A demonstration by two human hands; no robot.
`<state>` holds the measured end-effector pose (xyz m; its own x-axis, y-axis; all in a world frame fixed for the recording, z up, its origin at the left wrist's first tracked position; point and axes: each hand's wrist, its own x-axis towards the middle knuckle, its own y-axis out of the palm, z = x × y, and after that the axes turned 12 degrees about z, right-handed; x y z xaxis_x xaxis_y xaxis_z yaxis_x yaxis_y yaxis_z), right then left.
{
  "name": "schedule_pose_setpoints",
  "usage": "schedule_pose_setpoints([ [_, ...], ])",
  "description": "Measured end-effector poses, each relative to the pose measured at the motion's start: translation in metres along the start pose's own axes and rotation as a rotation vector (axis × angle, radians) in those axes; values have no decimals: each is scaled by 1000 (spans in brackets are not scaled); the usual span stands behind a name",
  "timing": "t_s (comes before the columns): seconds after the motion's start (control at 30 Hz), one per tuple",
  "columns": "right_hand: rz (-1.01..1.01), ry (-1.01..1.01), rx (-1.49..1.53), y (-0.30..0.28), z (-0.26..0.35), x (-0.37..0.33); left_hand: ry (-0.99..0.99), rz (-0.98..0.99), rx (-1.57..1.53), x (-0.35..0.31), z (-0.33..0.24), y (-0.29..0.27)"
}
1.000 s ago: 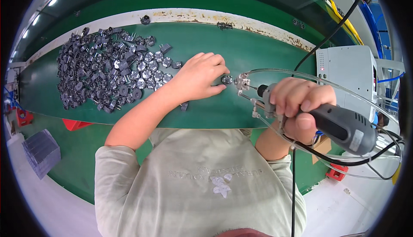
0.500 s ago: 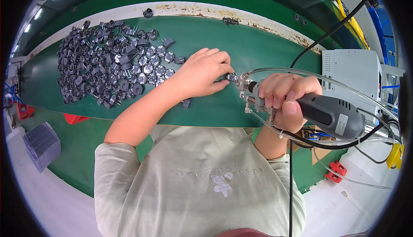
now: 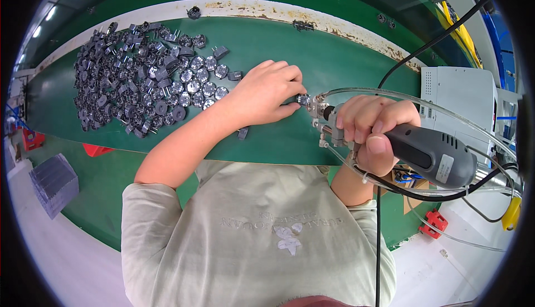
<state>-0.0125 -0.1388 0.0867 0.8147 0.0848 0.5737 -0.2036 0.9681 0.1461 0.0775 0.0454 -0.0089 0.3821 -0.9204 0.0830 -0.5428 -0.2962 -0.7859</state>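
My left hand (image 3: 270, 92) rests low over the green tabletop, its fingers closed on a small dark plug part (image 3: 303, 100) with a shiny, clear-looking face. My right hand (image 3: 376, 131) is wrapped round the front of a grey electric screwdriver (image 3: 437, 153). The tool lies nearly level, its metal nose (image 3: 319, 108) pointing left and meeting the held part; whether the bit sits in a screw is too small to tell. Left of my hands spreads a heap of similar plug parts (image 3: 120, 81), some showing metal pins. One more plug part (image 3: 243, 133) lies below my left wrist.
Clear tubes (image 3: 423, 102) and a black cable (image 3: 432, 196) run from the screwdriver to the right. A white machine box (image 3: 457, 98) stands at the right. A worn white ledge (image 3: 251, 8) borders the far edge of the green table (image 3: 234, 36). Below are red plastic pieces (image 3: 433, 223).
The whole view has shifted slightly. Both hands, the held plug part and the screwdriver keep nearly the same places relative to one another.
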Motion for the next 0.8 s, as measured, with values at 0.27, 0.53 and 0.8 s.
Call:
schedule_pose_setpoints([
  [0.27, 102, 98, -189, 7, 1, 4, 3, 39, -9, 3, -2, -4],
  [0.53, -2, 52, -13, 6, 15, 8, 14, 16, 94, 5, -9, -16],
  [0.8, -57, -87, -95, -13, 39, -10, -293, -222, 431, 53, 79, -109],
])
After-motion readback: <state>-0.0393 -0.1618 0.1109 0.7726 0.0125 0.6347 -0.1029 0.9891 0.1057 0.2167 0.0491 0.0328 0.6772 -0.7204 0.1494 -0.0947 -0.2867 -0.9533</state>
